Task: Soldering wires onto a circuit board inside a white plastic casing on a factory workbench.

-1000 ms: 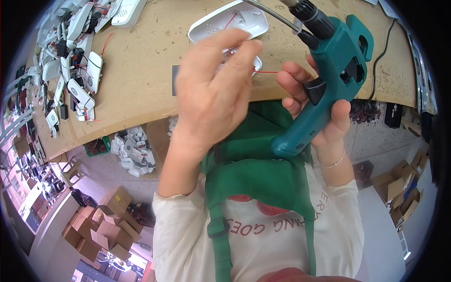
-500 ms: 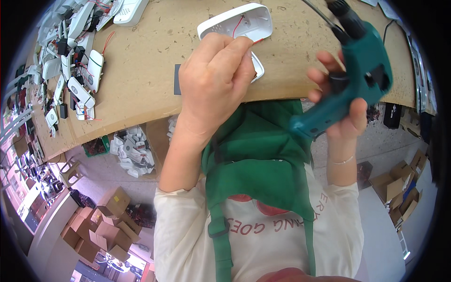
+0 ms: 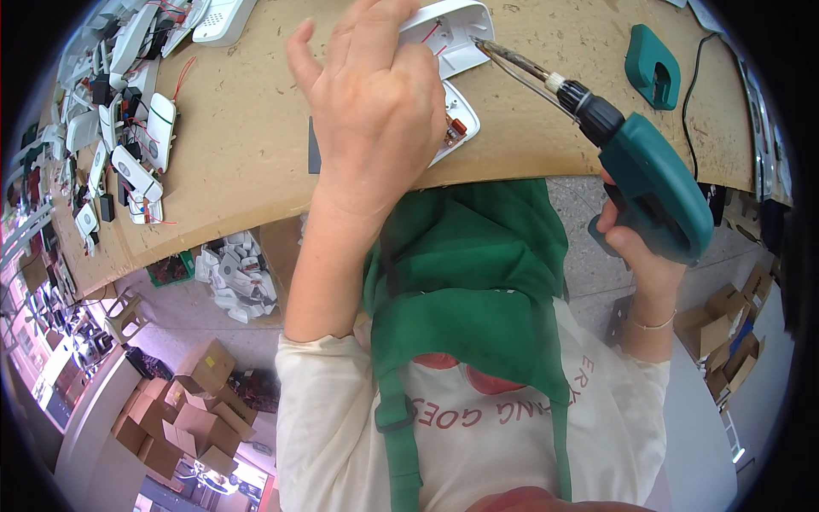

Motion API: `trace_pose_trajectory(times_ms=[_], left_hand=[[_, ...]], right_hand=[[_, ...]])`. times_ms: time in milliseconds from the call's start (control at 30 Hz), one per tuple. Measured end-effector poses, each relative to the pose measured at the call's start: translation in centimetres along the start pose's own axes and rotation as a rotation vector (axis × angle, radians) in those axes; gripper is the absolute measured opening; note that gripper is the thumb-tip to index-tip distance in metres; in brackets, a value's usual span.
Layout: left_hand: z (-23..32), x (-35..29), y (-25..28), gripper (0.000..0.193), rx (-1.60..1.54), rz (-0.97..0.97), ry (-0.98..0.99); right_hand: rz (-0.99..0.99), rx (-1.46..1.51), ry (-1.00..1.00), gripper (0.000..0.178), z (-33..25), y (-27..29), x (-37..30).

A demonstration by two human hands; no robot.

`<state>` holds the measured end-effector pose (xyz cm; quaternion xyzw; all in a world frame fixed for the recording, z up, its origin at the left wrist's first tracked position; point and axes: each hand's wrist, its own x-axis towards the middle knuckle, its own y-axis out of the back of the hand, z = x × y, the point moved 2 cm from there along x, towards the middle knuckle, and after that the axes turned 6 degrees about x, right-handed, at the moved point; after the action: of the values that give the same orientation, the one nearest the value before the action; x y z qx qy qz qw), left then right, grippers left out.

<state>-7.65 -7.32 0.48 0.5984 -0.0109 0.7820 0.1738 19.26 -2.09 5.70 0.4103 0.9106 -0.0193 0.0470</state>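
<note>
My right hand (image 3: 636,235) grips a teal soldering gun (image 3: 661,188) by its handle. Its long metal tip, with a thin feed tube beside it, points up and left to the right end of a white plastic housing (image 3: 469,30). Red wires lie inside that housing. Over the housing's left part hovers my left hand (image 3: 371,111), back upward, fingers spread apart; some fingertips are hard to make out. Just below, partly covered by this hand, lies a smaller white shell (image 3: 465,107) with copper-coloured parts inside. A dark flat piece (image 3: 314,147) peeks out left of my wrist.
A teal stand (image 3: 641,55) rests at the right of the brown worktable (image 3: 247,145), beside a black cable (image 3: 687,128). White housings with wires (image 3: 128,128) pile up at the left. Below the table are a bin of white parts (image 3: 235,277) and cardboard boxes (image 3: 200,418).
My right hand has swung the soldering gun round, bringing its tip down to the housing. My left hand has moved up and its fingers have spread from a closed pose.
</note>
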Motion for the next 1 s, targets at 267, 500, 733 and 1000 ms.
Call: trace_pose_trajectory(times_ms=[267, 500, 733, 1000], left_hand=[[-0.6, -0.4, -0.4, 0.007, -0.2, 0.001, 0.024], [0.0, 0.1, -1.3, 0.006, -0.171, 0.06, -0.004], [0.2, 0.2, -1.3, 0.004, -0.184, 0.054, 0.025], [0.1, 0.2, -1.2, 0.004, -0.177, 0.072, 0.029]], right_hand=[[-0.007, -0.229, 0.05, 0.032, -0.8, -0.4, 0.9], [0.008, -0.285, 0.05, 0.03, -1.4, -0.3, 1.1], [0.006, -0.335, 0.043, 0.027, -1.5, -0.3, 1.4], [-0.005, -0.374, 0.081, 0.028, -1.5, -0.2, 1.8]])
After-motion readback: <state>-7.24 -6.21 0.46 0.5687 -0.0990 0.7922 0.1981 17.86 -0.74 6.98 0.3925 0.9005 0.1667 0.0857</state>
